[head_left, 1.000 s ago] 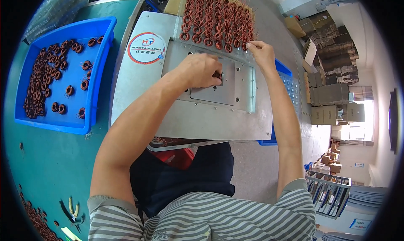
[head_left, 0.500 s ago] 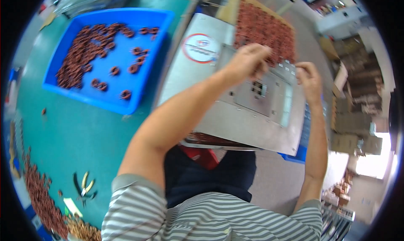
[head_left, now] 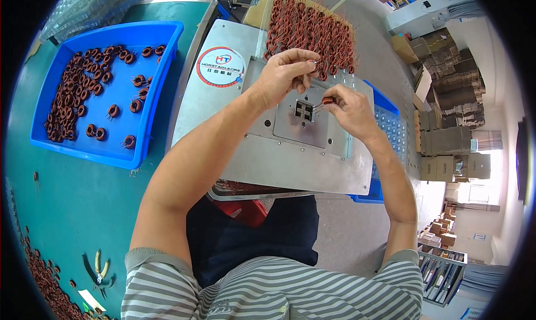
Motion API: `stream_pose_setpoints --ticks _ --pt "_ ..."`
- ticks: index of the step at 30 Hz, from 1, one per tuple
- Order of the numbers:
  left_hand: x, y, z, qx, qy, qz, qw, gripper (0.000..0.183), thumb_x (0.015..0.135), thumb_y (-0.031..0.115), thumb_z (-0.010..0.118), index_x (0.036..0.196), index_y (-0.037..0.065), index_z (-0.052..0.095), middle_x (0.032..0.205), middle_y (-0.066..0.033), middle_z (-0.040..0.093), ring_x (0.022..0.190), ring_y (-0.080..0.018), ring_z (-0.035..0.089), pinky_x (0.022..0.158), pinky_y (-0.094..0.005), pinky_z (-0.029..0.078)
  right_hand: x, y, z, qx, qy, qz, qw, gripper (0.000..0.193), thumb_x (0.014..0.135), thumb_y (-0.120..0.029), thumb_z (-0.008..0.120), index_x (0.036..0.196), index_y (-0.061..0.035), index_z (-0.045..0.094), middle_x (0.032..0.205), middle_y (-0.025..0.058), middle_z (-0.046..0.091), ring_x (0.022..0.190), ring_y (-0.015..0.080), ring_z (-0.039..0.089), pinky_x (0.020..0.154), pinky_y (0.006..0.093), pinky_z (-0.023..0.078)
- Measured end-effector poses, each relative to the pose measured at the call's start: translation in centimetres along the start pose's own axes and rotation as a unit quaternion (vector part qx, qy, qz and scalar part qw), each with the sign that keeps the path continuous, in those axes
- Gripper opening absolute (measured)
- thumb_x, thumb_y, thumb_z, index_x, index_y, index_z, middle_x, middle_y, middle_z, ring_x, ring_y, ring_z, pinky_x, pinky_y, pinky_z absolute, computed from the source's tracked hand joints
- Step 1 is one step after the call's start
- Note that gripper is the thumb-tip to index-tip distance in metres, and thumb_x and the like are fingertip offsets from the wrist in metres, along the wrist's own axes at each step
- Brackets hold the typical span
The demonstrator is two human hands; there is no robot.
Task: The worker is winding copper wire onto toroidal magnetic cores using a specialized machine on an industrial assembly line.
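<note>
Pliers, spread open, lie below and left of the fingers — cardboard, well right; window and rack, right and lower.

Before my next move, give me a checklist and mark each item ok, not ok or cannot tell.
1. Right hand holding a copper-red wire-wound ring coil: ok, pinched in its fingers.
2. Left hand holding a part: cannot tell, too small and hidden.
3. Dark square opening in the silver metal plate visible: ok, mostly uncovered.
4. Loose coils inside the blue rectangular tray: ok, many.
5. Green tabletop free of stray coils: not ok, a pile lies lower left.
</note>
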State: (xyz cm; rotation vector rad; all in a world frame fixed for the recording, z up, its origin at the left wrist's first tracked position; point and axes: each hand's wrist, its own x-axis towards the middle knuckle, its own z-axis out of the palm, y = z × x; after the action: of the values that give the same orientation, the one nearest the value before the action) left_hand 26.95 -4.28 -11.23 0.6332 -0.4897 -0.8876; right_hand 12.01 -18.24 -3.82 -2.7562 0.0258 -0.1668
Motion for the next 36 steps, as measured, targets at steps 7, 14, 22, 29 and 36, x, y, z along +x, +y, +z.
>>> stream_pose_setpoints --ticks 7,14,22,29,36 --pt "0.0 0.0 0.0 0.013 0.002 -0.001 1.000 0.025 0.092 0.010 0.061 0.115 0.003 0.061 0.086 -0.0103 0.067 0.062 -0.0100 0.061 0.050 -0.0227 0.046 -0.4 -0.6 -0.6 0.062 0.035 0.094 0.993 0.020 0.079 -0.001 0.072 0.096 0.0005 0.063 0.083 0.0120 0.069 0.075 0.0159 0.068 0.068 0.0296 0.054" --pt "-0.1 0.0 0.0 0.023 0.002 -0.008 1.000 0.025 0.091 0.011 0.062 0.115 0.003 0.062 0.085 -0.0095 0.066 0.061 -0.0095 0.060 0.050 -0.0221 0.046 0.2 0.2 1.3 0.057 0.005 0.070 0.996 0.016 0.078 -0.002 0.071 0.092 0.0005 0.064 0.084 0.0119 0.068 0.075 0.0196 0.068 0.068 0.0308 0.053" --pt "-0.2 0.1 0.2 0.027 0.000 -0.021 0.999 0.024 0.092 0.010 0.060 0.114 0.003 0.062 0.087 -0.0092 0.066 0.061 -0.0095 0.059 0.050 -0.0232 0.046 0.8 1.1 4.1 0.002 -0.022 -0.057 0.998 0.015 0.072 -0.001 0.071 0.086 -0.0010 0.067 0.085 0.0140 0.061 0.077 0.0303 0.063 0.071 0.0383 0.051" --pt "-0.4 0.4 0.5 0.004 -0.015 -0.063 0.998 0.024 0.094 0.014 0.057 0.114 0.002 0.062 0.087 -0.0065 0.066 0.064 -0.0096 0.059 0.048 -0.0226 0.044 1.0 0.9 4.8 0.031 -0.034 -0.003 0.999 0.016 0.070 -0.002 0.071 0.086 -0.0020 0.069 0.084 0.0144 0.063 0.078 0.0313 0.064 0.072 0.0391 0.051" --pt "-0.9 0.4 -0.2 0.140 0.001 -0.104 0.985 0.026 0.089 0.028 0.069 0.101 0.006 0.064 0.081 -0.0008 0.062 0.063 -0.0088 0.057 0.047 -0.0217 0.039 0.5 0.4 4.7 0.056 -0.014 0.024 0.998 0.019 0.073 -0.008 0.073 0.091 -0.0012 0.070 0.085 0.0137 0.068 0.074 0.0253 0.066 0.069 0.0360 0.052"
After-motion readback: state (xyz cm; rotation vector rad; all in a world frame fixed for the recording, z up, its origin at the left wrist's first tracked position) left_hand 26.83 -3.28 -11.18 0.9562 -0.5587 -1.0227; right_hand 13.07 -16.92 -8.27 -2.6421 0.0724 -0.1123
